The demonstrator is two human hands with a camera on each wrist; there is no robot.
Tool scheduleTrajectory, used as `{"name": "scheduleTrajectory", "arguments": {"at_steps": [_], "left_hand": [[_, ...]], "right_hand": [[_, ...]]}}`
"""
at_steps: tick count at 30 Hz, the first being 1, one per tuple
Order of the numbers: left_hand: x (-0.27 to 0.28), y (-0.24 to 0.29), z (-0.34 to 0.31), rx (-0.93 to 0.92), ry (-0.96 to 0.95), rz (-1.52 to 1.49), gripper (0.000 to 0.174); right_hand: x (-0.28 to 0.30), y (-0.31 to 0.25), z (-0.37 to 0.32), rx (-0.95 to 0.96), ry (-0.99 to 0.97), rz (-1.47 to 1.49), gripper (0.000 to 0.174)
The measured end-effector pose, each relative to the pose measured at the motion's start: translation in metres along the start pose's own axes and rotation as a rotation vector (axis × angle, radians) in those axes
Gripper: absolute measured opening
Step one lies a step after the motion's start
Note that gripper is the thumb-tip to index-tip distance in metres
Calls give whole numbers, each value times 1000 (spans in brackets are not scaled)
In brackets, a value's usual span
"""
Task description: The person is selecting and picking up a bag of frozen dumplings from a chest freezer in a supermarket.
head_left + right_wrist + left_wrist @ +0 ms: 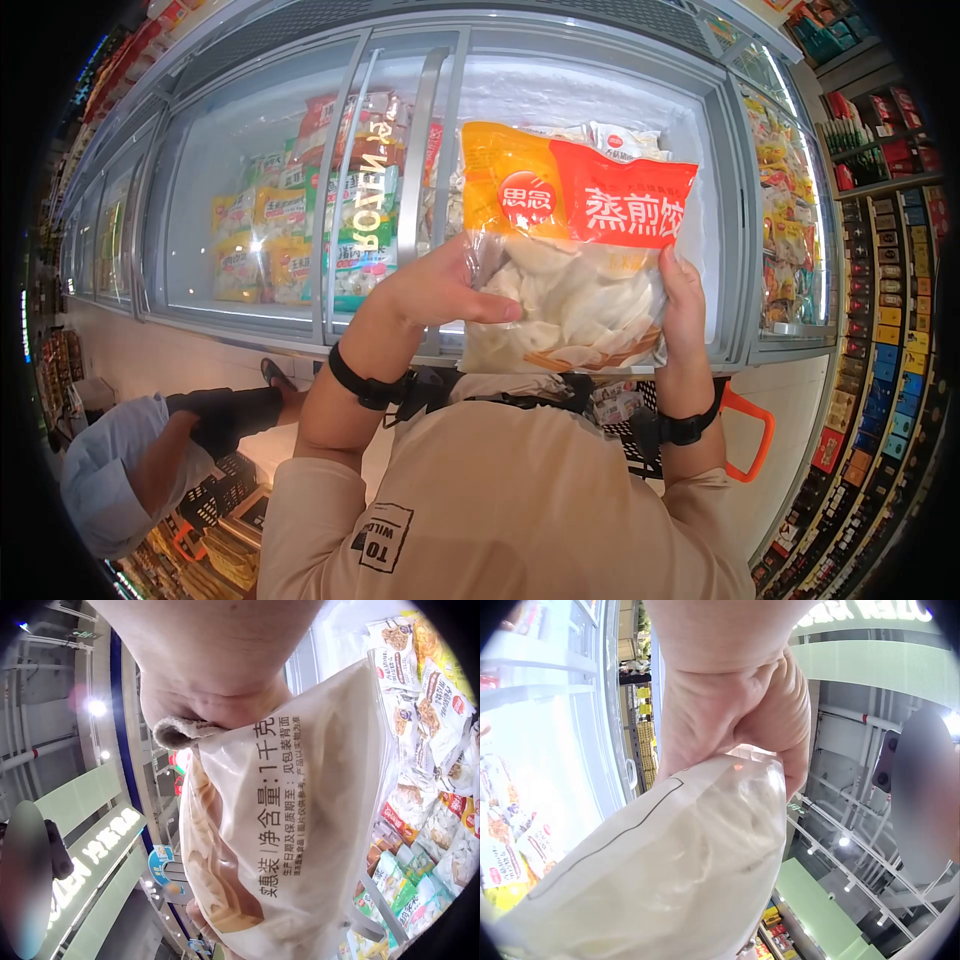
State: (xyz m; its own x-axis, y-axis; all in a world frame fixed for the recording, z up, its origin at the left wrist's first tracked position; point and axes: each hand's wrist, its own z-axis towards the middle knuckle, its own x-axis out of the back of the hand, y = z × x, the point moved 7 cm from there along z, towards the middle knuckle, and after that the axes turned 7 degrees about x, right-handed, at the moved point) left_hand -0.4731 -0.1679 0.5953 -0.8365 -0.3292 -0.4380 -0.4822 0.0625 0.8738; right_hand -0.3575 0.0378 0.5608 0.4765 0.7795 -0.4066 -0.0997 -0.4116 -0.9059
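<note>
A large clear bag of frozen dumplings (575, 290), with a yellow and red printed top, is held up in front of the chest, its front facing the head camera. My left hand (445, 288) grips its left side, thumb lying across the front and the fingers hidden behind. At the opposite edge my right hand (684, 305) holds the bag with its thumb on the front. The left wrist view has the left hand (727, 720) around the bag's edge, beside a pale plastic face (682, 862). Dark printed lettering (277, 810) runs along the bag in the right wrist view.
Behind the bag is a chest freezer with a grey frame (730, 200) and a sliding glass lid handle (428, 130). Colourful frozen packages (265, 235) lie inside. A basket's orange handle (755, 435) is at lower right. Another person (130, 460) is at left; stocked shelves (890, 330) line the right.
</note>
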Motion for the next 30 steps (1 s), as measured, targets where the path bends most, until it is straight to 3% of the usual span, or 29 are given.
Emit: {"name": "scheduleTrajectory", "arguments": {"at_steps": [22, 30], "left_hand": [[5, -2, -3, 53, 13, 90, 62], [1, 3, -2, -9, 24, -12, 63]], "right_hand": [[-6, -3, -2, -40, -51, 42, 35], [-6, -1, -2, -36, -36, 36, 35]]}}
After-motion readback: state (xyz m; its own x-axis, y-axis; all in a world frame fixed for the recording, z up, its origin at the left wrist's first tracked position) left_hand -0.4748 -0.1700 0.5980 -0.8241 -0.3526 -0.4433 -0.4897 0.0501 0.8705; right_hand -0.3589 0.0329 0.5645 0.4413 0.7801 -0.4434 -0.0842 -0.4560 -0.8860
